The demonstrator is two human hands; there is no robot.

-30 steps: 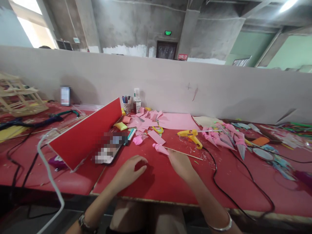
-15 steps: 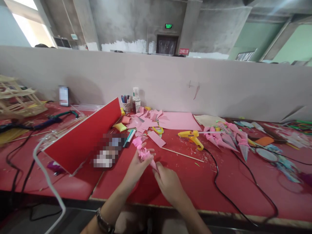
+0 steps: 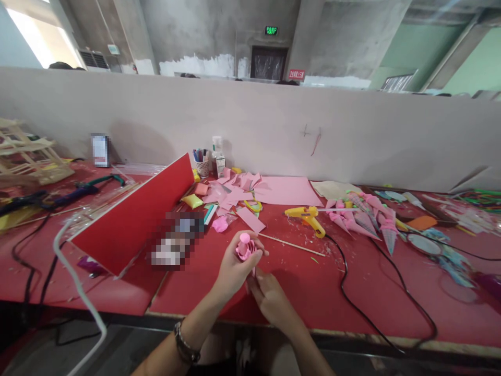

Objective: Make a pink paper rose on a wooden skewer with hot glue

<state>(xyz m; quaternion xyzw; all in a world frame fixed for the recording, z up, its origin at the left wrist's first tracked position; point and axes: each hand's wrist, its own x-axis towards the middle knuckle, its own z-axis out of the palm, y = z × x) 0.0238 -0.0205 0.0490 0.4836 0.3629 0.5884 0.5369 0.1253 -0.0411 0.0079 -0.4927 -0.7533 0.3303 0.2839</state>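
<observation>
- The left hand (image 3: 234,269) has its fingers curled closed around a pink paper flower (image 3: 245,247), holding it upright above the table's near edge, the bloom showing over the fingertips.
- The right hand (image 3: 270,295) sits just below and touching the left, fingers pinched narrow at the flower's lower end; what they grip there is hidden.
- Just beyond the hands a thin wooden stick (image 3: 291,244) lies on the red table (image 3: 274,271).
- Farther back are a yellow glue gun (image 3: 307,216) with a black cord (image 3: 376,308), loose pink paper pieces (image 3: 235,190) and a flat pink sheet (image 3: 287,190).
- To the right lies a heap of pink cones (image 3: 364,219).
- To the left a red board (image 3: 136,219) stands tilted on edge; behind it is a pen cup (image 3: 202,166).
- A pale partition (image 3: 274,130) backs the table; above it are grey concrete walls and a green exit sign (image 3: 270,31).
</observation>
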